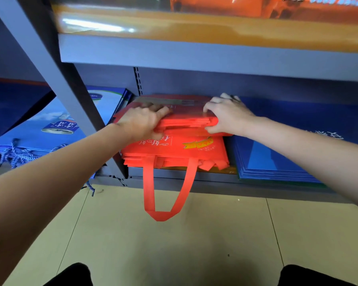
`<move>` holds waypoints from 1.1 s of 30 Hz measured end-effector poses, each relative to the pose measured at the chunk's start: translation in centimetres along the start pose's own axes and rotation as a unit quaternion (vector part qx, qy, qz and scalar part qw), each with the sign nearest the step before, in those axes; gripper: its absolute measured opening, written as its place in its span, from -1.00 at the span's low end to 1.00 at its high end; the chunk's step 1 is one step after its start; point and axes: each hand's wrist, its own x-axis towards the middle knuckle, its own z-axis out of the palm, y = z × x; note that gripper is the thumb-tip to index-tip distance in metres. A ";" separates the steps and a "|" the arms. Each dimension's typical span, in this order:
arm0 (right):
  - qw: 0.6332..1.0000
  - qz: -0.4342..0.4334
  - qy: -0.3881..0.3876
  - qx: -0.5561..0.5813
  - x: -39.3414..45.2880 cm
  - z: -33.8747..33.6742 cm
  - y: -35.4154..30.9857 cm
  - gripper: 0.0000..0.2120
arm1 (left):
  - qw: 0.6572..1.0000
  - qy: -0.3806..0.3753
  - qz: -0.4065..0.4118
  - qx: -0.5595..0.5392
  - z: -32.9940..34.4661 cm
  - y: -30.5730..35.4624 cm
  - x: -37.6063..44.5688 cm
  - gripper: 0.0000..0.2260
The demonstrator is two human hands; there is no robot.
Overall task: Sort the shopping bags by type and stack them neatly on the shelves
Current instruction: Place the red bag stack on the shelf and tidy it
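A pile of flat red fabric bags [174,151] lies on the low shelf [194,178], and one red handle loop [165,195] hangs over the shelf's front edge. On top of that pile rests a thinner bundle of red bags [186,119]. My left hand [142,122] grips the bundle's left end, fingers on top. At the bundle's right end, my right hand [225,114] clasps it with the thumb under the edge.
Blue paper bags with rope handles [41,133] lie stacked in the left bay, past a grey upright post [56,79]. A flat pile of blue bags [277,159] sits right of the red pile. An upper shelf [194,52] overhangs the bags. Beige floor tiles [174,244] lie below.
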 end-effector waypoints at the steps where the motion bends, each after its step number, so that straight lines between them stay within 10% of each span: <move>1: 0.999 -0.011 -0.029 -0.012 -0.1 0.4 -0.2 -0.44 | 0.999 -0.025 0.014 0.025 0.5 0.3 -0.1 -0.30; 10: 0.981 -0.067 -0.158 -0.086 -0.8 4.5 -1.9 -0.01 | 0.991 -0.117 0.034 0.058 3.0 1.5 0.4 -0.13; 23: 0.992 0.007 -0.108 0.069 1.5 -1.4 -0.9 -0.20 | 0.997 0.045 -0.030 -0.060 -1.0 -2.0 1.0 -0.45; 33: 0.990 -0.009 0.082 -0.116 2.1 -1.1 -1.8 -0.55 | 0.970 0.007 -0.030 -0.242 -3.1 -2.6 0.8 -0.39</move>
